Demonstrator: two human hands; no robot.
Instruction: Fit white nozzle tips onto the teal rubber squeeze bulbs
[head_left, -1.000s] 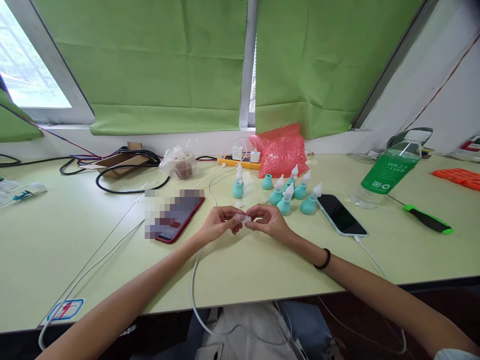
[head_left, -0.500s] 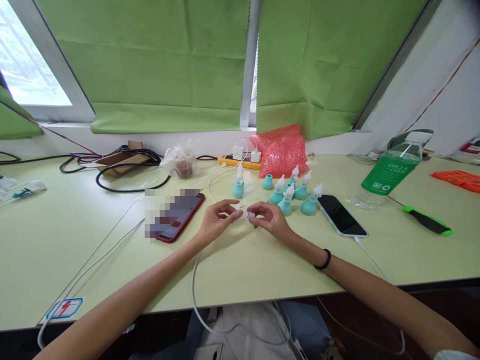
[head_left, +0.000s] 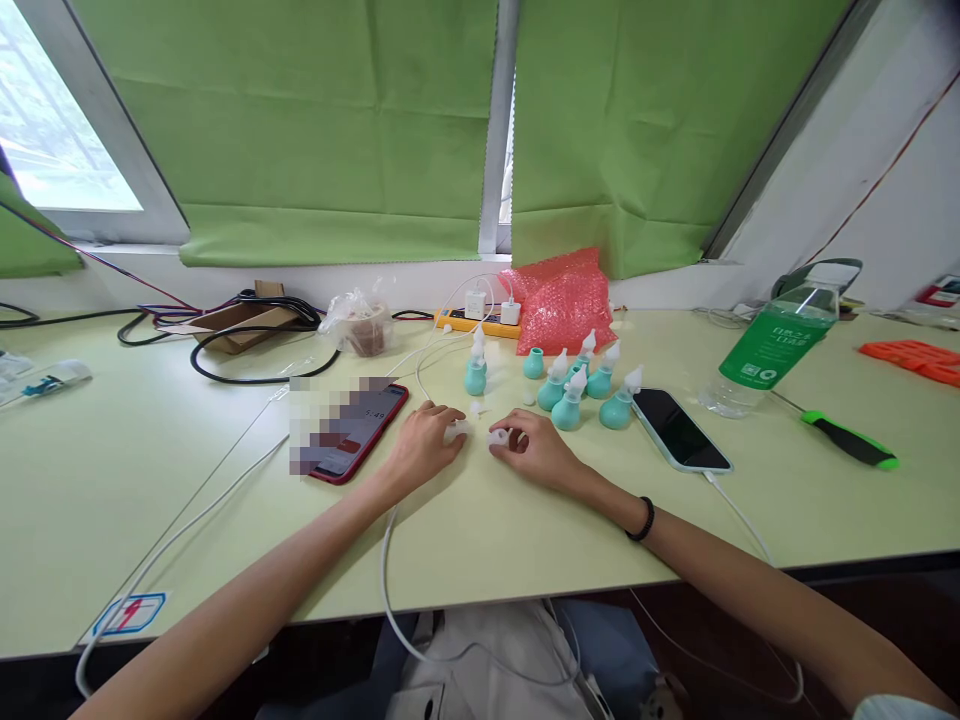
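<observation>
My left hand (head_left: 426, 445) is low over the table, its fingers closed round a translucent white nozzle piece (head_left: 456, 431). Opposite it, a short gap away, my right hand (head_left: 538, 447) pinches a small white plastic piece (head_left: 498, 437) between thumb and fingertips. Just beyond the hands lie a small clear piece (head_left: 478, 408) and a pale disc-like bit (head_left: 529, 398). One teal squeeze bulb with a clear tip (head_left: 475, 376) stands behind the gap, and several more tipped bulbs (head_left: 568, 412) are grouped to the right. A teal bulb without a tip (head_left: 533, 363) stands among them.
A red-cased phone (head_left: 360, 435) lies left of my hands; another phone (head_left: 681, 430) lies right, plugged into a cable. Farther right are a water bottle (head_left: 780, 345) and a screwdriver (head_left: 851, 440). Red bubble wrap (head_left: 566, 305) and a yellow power strip (head_left: 495, 327) sit at the back.
My hands have moved apart from where their fingertips met. Each now has its own white piece. My left hand has turned palm-down, closer to the table.
</observation>
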